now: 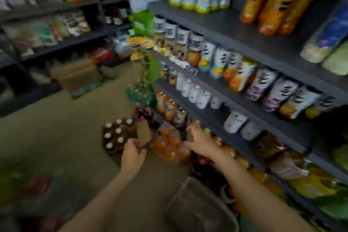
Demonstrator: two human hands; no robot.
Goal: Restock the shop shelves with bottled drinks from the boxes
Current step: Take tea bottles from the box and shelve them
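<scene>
The view is blurred by motion. On the floor by the shelving stands a pack of brown bottles with white caps (116, 135) and a shrink-wrapped pack of orange drink bottles (169, 147). My left hand (132, 153) reaches down between the two packs with loosely curled fingers, close to a brown cardboard flap (144, 133). My right hand (197, 141) is over the orange pack's right side and appears to grip a small dark thing; I cannot make out what it is. The dark shelves (235, 100) on the right carry juice cartons and bottles.
An empty cardboard box (199, 205) sits on the floor near my right forearm. More packs of bottles line the floor along the shelf foot. Shelving with packets stands at the left, with boxes (79, 73) on the floor at the aisle's far end.
</scene>
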